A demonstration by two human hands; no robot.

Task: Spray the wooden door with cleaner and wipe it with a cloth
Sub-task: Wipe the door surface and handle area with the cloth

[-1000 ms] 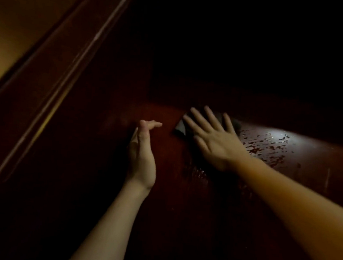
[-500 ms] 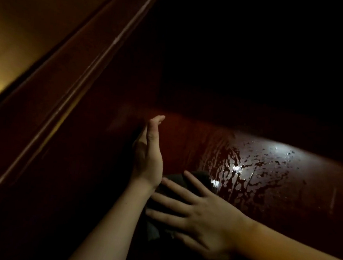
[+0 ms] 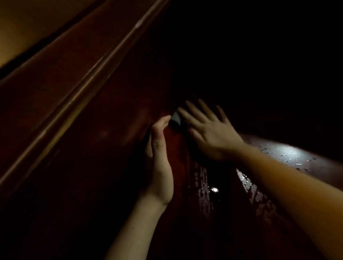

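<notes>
On the wet wooden door (image 3: 107,145), the right hand (image 3: 209,133), fingers spread up-left, presses one mostly hidden dark cloth (image 3: 176,120), while the left hand (image 3: 158,159) rests straight-fingered beside it.

Exposure: very dim; we lose the upper right of the frame to near-black. Light: warm yellow glow on the wall (image 3: 21,13) at upper left; cool white glare on the wet door (image 3: 284,152) at right, plus one bright pinpoint at lower centre. Blur: we note motion smear on the right hand (image 3: 210,133), fingers soft. Distortion: the moulding (image 3: 83,87) slants steeply across the left.
</notes>
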